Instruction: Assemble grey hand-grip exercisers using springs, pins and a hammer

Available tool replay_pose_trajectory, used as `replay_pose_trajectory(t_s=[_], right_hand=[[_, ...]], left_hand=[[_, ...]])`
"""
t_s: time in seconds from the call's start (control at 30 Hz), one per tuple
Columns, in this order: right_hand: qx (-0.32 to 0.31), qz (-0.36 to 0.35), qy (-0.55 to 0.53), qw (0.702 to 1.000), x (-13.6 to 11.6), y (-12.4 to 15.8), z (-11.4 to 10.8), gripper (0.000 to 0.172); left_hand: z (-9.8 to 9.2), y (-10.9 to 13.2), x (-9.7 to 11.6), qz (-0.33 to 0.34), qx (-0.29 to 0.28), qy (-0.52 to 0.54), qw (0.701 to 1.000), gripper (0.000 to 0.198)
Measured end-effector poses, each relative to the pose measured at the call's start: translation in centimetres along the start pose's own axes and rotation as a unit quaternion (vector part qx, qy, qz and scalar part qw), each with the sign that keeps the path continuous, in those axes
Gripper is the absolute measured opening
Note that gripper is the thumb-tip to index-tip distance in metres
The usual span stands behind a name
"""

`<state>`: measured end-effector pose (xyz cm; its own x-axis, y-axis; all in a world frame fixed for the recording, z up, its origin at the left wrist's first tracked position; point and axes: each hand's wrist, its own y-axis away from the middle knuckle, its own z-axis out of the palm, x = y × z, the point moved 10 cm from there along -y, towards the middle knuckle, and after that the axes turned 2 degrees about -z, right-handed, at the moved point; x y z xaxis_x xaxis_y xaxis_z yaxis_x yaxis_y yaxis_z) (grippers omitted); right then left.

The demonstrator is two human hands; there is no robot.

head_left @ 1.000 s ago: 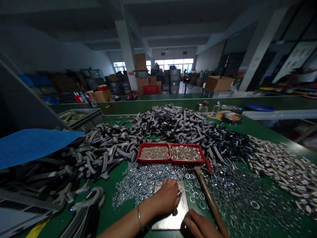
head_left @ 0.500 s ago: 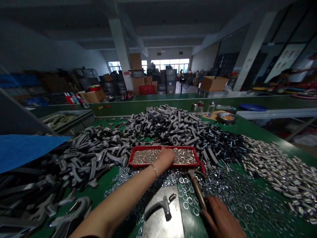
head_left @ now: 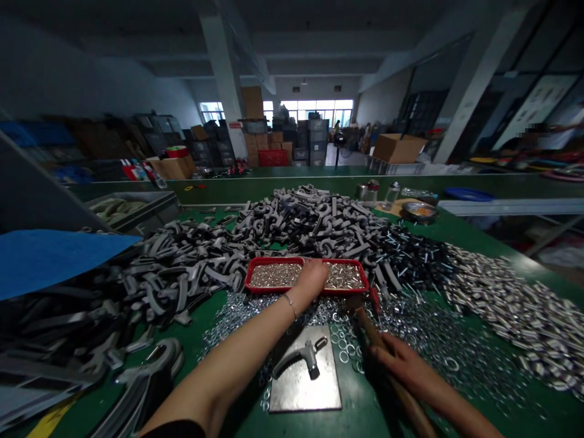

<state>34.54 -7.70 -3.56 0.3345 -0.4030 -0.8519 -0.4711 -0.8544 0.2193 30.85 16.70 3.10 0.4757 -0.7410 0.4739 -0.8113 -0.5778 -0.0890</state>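
My left hand (head_left: pixel 312 277) reaches into a red tray (head_left: pixel 250 275), by the divider between its two compartments. Its fingers are curled down at small metal pins (head_left: pixel 343 277); what they pinch is hidden. My right hand (head_left: pixel 399 360) is wrapped round the wooden handle of a hammer (head_left: pixel 370 328), whose dark head is over the washers just in front of the tray. Between my arms, a grey and black curved handle part (head_left: pixel 296 359) lies on a steel plate (head_left: pixel 305 396), with a small metal cylinder (head_left: pixel 322 342) at its upper end.
A big heap of grey and black handle parts (head_left: pixel 319 225) stands behind the tray and spreads left. Loose washers (head_left: pixel 438 344) cover the right side, beside a pile of metal sleeves (head_left: pixel 524 316). A red-handled tool (head_left: pixel 375 300) lies near the tray's right corner.
The hammer has been lifted; its handle now lies in my right hand's grip. My left hand stays at the tray, fingers shifted slightly. The view has tilted a little.
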Motion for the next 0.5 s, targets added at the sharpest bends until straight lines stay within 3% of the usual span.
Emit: replay_pose_trajectory(t_s=[0.1,0.2,0.33,0.5], right_hand=[[0.019,0.027,0.056,0.998,3.0,3.0,0.7,0.058],[0.015,0.043,0.074,0.996,4.9,4.8,1.7,0.059],[0.019,-0.003,0.1,0.995,2.5,4.5,2.4,0.051],[-0.013,-0.063,0.075,0.995,-1.8,3.5,3.6,0.041]], left_hand=[[-0.8,4.1,-2.1,-0.011,0.016,0.104,0.994,0.017],[0.9,10.0,-4.0,-0.038,-0.01,0.198,0.979,0.013],[3.3,15.9,-6.3,-0.093,-0.013,0.264,0.96,0.011],[3.9,16.9,-7.1,-0.114,0.008,0.269,0.956,0.01]])
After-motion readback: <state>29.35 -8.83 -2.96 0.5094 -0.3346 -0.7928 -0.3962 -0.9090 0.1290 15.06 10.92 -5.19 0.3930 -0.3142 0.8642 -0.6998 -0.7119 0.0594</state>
